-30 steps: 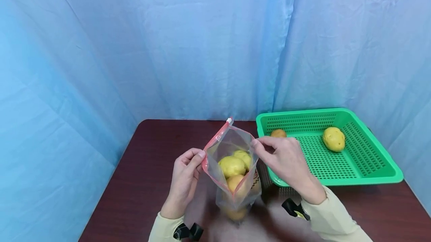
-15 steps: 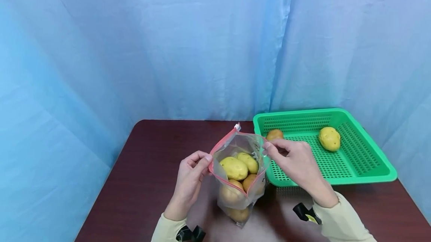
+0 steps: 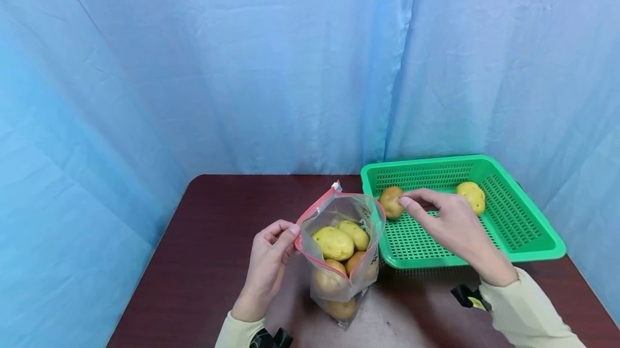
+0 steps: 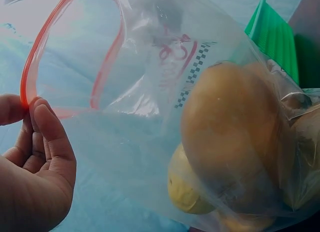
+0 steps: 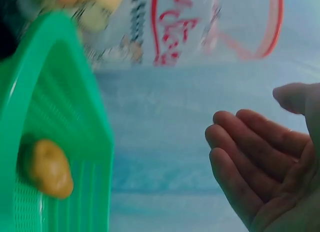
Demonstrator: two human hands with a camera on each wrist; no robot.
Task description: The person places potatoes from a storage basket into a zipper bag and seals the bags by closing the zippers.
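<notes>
A clear zip bag [image 3: 360,213] with a red-edged mouth stands on the table, its mouth spread wide. Inside it lie several potatoes, yellow ones [image 3: 333,243] on top and browner ones [image 3: 328,278] below. My left hand [image 3: 268,262] pinches the bag's red rim between thumb and fingers, as the left wrist view also shows. My right hand [image 3: 455,224] is off the bag, over the green basket [image 3: 528,219], with nothing between its parted thumb and fingers. Near its fingertips in the head view, a brown potato [image 3: 391,203] lies in the basket's left end.
A yellow potato [image 3: 471,197] sits toward the basket's back right. The dark table [image 3: 208,240] reaches out to the left of the bag. Blue curtains [image 3: 290,68] hang behind the table and along the left side.
My right hand has let go of the bag's rim and moved right, over the basket. The bag's mouth has widened and shifted slightly. My left hand still pinches the rim.
</notes>
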